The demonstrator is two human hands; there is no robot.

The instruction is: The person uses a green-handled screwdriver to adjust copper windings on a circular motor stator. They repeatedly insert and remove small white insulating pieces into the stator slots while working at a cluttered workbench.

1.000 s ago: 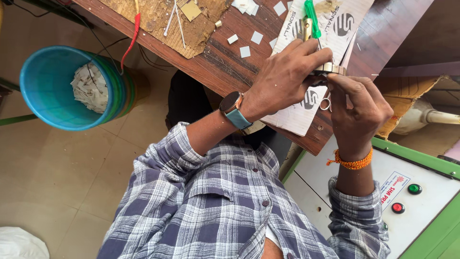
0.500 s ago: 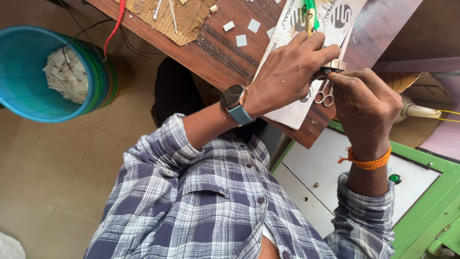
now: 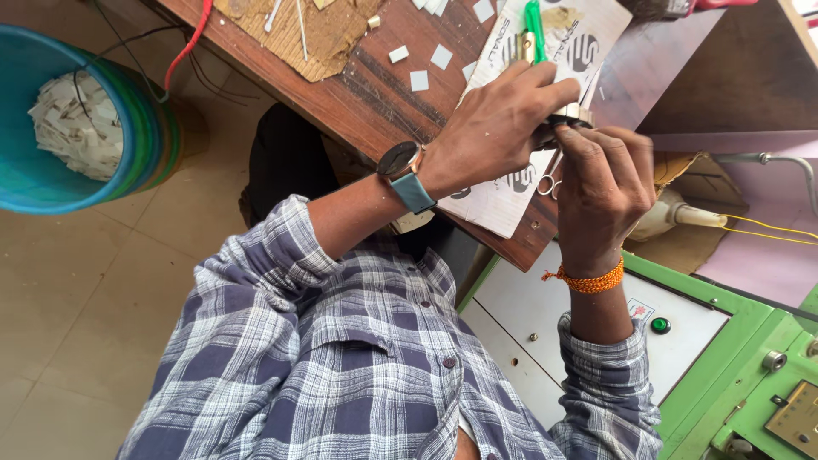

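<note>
That small metal part is getting pinched between both hands right over the desk's near edge, above the white printed sheet; the left hand is curling closed around it from the top while the right hand is closing its fingertips on it from the side. Looks like the fiddling's still mid-way to me, since the part is sitting in the fingers and not set down, though I can't tell what's finished. Small scissors and a green pen are lying on the sheet untouched, cut white squares are scattered nearby.
</note>
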